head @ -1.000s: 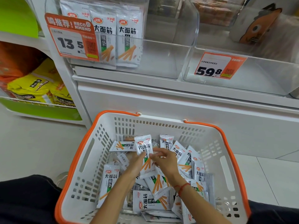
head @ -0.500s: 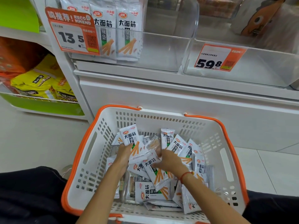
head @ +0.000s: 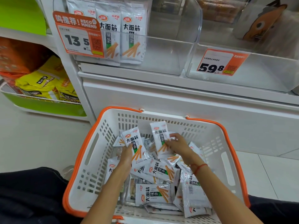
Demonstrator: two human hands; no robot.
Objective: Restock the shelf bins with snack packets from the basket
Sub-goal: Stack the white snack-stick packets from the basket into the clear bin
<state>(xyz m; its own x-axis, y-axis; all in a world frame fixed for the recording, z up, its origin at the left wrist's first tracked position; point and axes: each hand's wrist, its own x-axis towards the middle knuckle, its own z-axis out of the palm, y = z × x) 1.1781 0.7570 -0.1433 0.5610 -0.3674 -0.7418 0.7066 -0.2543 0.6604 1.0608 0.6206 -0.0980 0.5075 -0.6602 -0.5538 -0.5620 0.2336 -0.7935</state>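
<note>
White basket (head: pixel 90 152) holds your two hands: your left hand (head: pixel 127 156) grips one snack packet (head: pixel 135 145), your right hand (head: pixel 178 145) pinches another packet (head: pixel 160 136).

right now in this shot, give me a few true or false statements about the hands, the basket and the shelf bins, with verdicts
1. Each hand holds a snack packet. True: the left hand grips one packet and the right hand another packet.
2. The basket has a blue rim. False: the rim is orange.
3. The left clear bin holds upright packets at its left side. True.
4. The price tag on the right bin reads 13.5. False: it reads 59.8.
5. The held packets are already inside a bin. False: both are over the basket.
</note>
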